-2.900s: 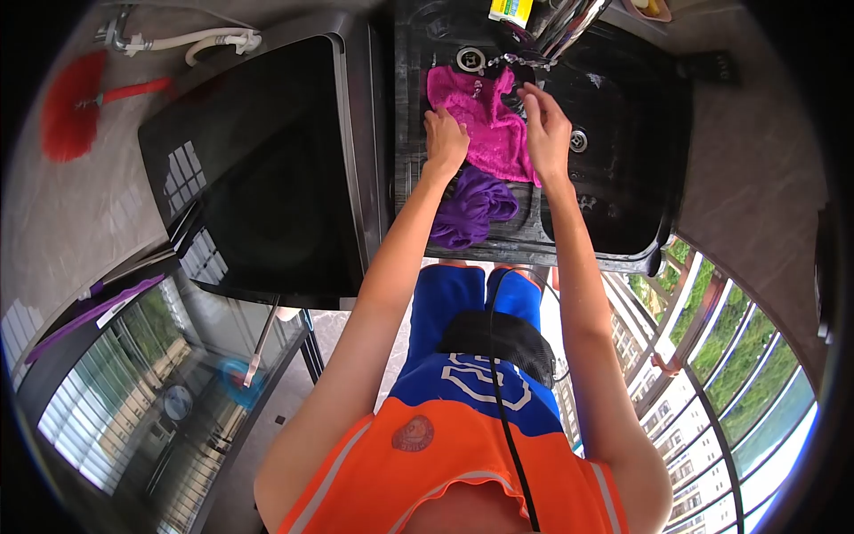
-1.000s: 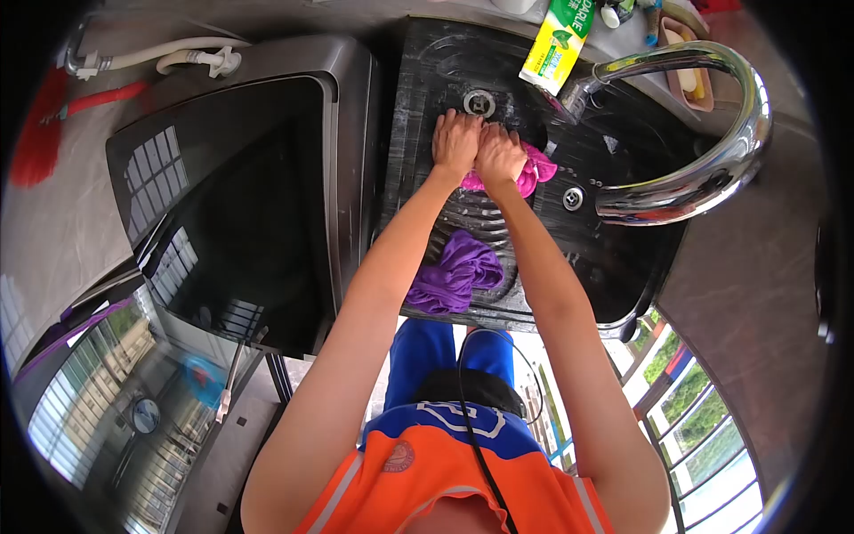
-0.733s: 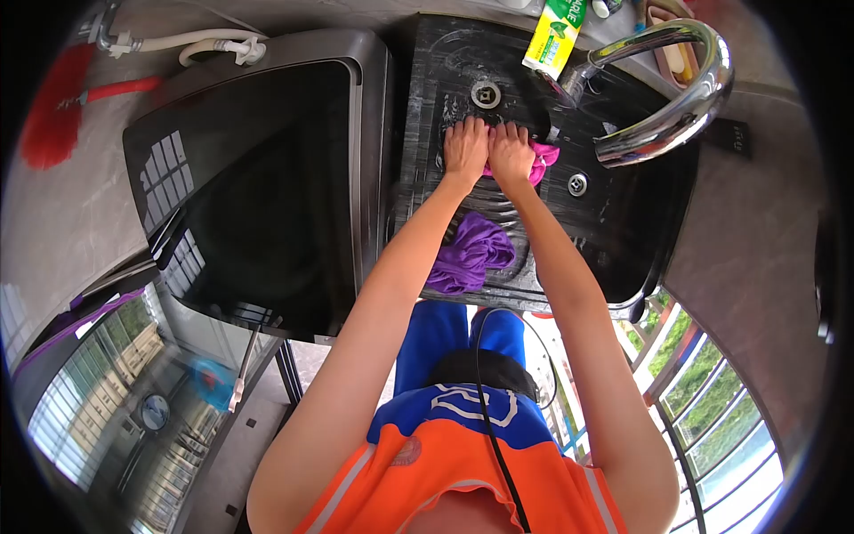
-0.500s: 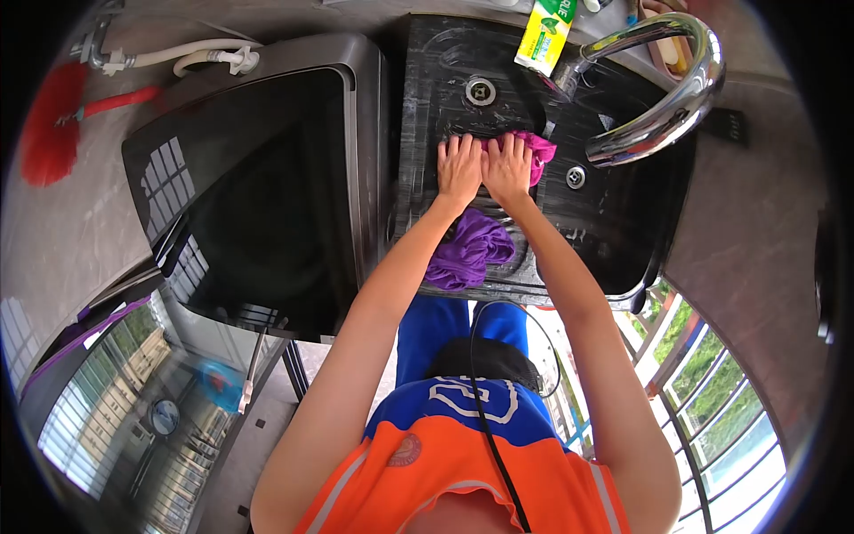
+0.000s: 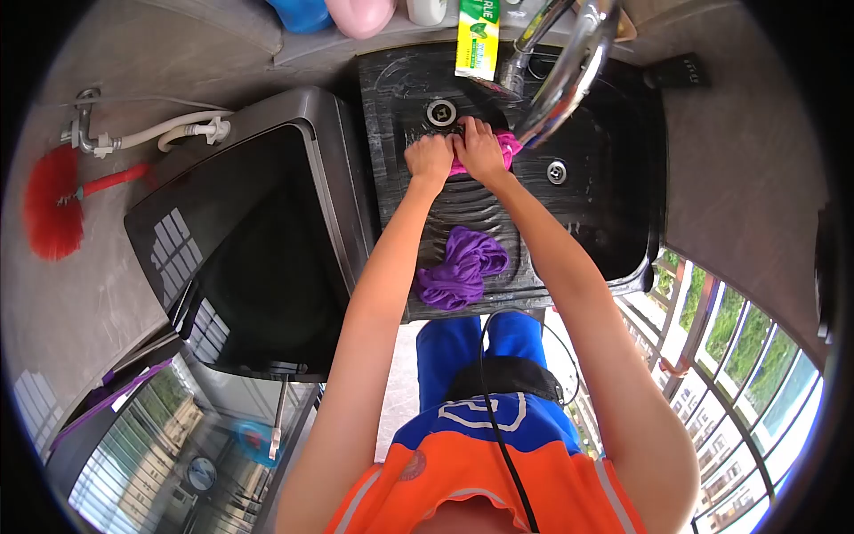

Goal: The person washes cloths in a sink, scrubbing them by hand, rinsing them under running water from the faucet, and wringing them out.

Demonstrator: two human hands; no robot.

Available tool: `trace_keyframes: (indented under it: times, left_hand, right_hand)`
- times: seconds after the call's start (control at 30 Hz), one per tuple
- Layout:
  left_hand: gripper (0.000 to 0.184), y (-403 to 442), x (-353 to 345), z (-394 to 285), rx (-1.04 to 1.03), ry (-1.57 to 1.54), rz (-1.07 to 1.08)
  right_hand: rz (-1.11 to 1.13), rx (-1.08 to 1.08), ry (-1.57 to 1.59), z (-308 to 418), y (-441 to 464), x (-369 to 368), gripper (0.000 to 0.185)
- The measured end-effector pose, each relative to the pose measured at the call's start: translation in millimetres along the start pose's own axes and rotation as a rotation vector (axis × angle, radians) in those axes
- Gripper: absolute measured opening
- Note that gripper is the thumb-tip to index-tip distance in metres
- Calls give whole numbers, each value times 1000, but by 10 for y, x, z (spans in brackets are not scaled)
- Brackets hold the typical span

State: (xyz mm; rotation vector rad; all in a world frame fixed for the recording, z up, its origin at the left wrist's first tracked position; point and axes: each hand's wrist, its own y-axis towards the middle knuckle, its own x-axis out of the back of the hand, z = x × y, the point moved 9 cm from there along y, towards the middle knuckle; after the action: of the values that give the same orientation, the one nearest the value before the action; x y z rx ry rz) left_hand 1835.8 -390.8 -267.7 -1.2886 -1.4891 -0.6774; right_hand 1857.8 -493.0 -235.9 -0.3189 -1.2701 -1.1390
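A bunched pink cloth (image 5: 510,148) lies on the black ribbed washboard part of the sink (image 5: 480,206), mostly covered by my hands. My left hand (image 5: 431,157) is closed on its left end, fingers curled. Beside it, touching, my right hand (image 5: 480,149) grips the cloth's middle, and pink folds stick out to its right. Nearer my body, a crumpled purple cloth (image 5: 463,267) rests on the lower ribs, touched by neither hand. Just above my hands is a round metal drain (image 5: 441,112).
The chrome faucet (image 5: 569,76) arches over the sink's upper right, beside a green and yellow tube (image 5: 478,40). Left of the sink stands a dark-lidded washing machine (image 5: 258,249). A red brush (image 5: 55,203) hangs far left. Bottles (image 5: 360,13) line the back ledge.
The view has shifted, showing more of the back ledge. My hands have curled from lying flatter on the pink cloth to gripping it. The purple cloth still lies on the lower ribs.
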Motion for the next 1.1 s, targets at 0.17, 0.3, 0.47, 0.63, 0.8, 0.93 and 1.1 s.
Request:
trace_keyframes:
  times: [0.17,0.3,0.47,0.63,0.8,0.93,1.1]
  left_hand:
    - [30,-673,165,37,-23,9,-33]
    - [33,-867,946,-253,-46,-515,-304]
    - [43,-838,2445,-1011,-410,-965,-571]
    - [22,-870,2533,-1738,-622,-1020,-448]
    - [17,-940,2010,-2356,-489,-1106,-221]
    - [19,-820,1920,-2843,-547,-1123,-268]
    - [38,-574,1833,-3110,-407,-1126,-294]
  right_hand:
    - [-112,-370,302,-350,33,1130,13]
    - [-229,-160,403,-272,551,1490,25]
    - [105,10,195,-144,688,1000,38]
    - [141,159,268,-110,750,1031,44]
    - [223,331,349,-401,363,1474,38]
    - [357,-408,653,-1430,-262,1963,35]
    - [414,-1222,1569,-2164,-1392,1802,39]
